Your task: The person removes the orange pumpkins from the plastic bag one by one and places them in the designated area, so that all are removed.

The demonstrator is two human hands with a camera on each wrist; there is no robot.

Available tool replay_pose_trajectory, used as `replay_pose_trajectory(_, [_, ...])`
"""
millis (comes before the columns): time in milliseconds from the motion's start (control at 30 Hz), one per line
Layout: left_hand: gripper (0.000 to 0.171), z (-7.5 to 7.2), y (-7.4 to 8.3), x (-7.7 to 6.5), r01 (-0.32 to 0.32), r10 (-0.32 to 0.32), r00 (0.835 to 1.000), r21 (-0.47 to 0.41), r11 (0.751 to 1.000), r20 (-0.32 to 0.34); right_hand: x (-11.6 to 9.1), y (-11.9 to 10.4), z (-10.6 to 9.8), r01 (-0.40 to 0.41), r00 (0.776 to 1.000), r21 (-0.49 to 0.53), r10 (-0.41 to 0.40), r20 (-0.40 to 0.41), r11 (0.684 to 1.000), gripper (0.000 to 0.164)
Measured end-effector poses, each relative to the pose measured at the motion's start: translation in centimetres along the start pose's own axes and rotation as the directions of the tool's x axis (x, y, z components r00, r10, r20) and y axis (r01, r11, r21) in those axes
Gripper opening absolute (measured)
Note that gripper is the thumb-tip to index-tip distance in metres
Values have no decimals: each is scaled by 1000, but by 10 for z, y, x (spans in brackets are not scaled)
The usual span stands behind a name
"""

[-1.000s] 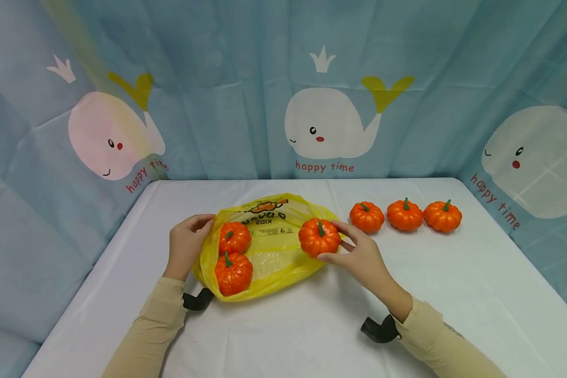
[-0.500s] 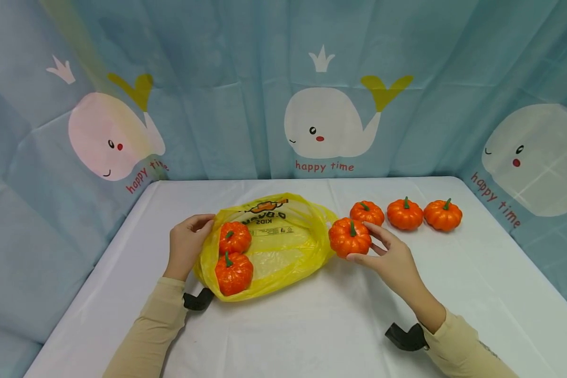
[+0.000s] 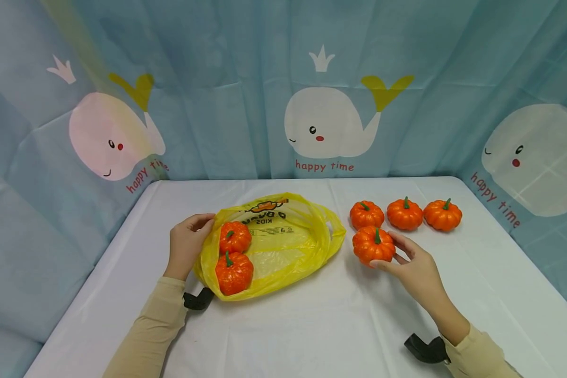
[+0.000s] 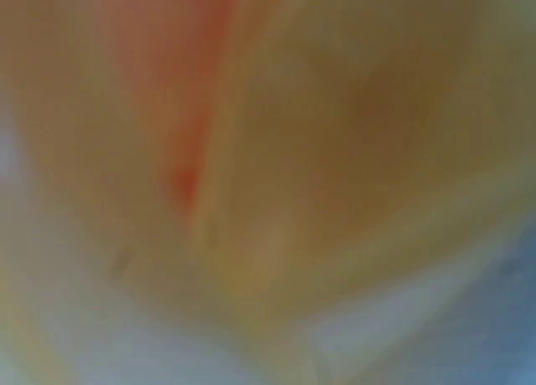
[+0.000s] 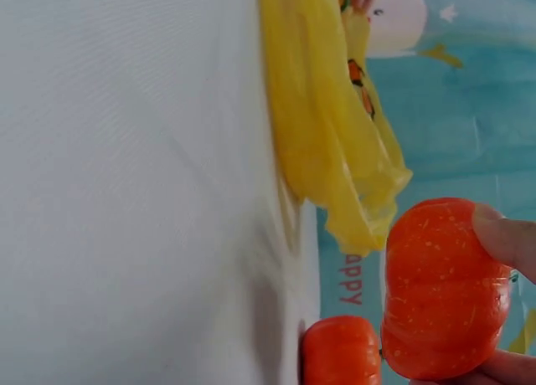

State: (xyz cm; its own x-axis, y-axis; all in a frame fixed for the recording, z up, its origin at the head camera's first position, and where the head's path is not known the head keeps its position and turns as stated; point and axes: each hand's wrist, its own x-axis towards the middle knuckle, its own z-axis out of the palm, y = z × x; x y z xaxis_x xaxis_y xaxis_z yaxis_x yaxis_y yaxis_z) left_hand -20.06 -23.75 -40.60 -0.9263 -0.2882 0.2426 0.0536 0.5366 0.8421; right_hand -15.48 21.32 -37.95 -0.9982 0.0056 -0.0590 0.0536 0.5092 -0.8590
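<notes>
Evidently pinching the bag (image 3: 288, 244) with the left hand (image 3: 186, 245), likely to keep it gaping; gripping a pumpkin (image 3: 373, 245) from the side with the right hand (image 3: 420, 270), raised just beside the bag.

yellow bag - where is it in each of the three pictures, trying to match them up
Head: the yellow bag lies just left of centre, below mid-height.
Left wrist: very blurred; yellowish folds, probably the bag, spread across much of the picture.
Right wrist: upper part, right of centre, running off the top edge.
Landmark shared by head and right wrist: the pumpkin in the right hand, right of the bag in head, below and right in right wrist.
</notes>
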Motion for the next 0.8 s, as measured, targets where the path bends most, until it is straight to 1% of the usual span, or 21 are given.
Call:
replay_pose_trajectory(267, [27, -1, 1, 0, 0, 0, 1000, -7, 1000, -3, 3, 12, -5, -30, 999, -29, 31, 17, 999, 92])
replay_pose_trajectory(533, [27, -1, 1, 0, 13, -13, 1000, -2, 1000, -5, 8, 20, -12, -88, 994, -57, 91, 60, 995, 94])
replay_pose_trajectory(700, [27, 0, 2, 0, 24, -24, 1000, 4, 1000, -3, 10, 25, -12, -126, 987, -83, 134, 90, 989, 94])
replay_pose_trajectory(800, [27, 0, 2, 0, 34, -34, 999, 9, 999, 0, 11, 28, -11, -131, 986, -92, 139, 93, 987, 95])
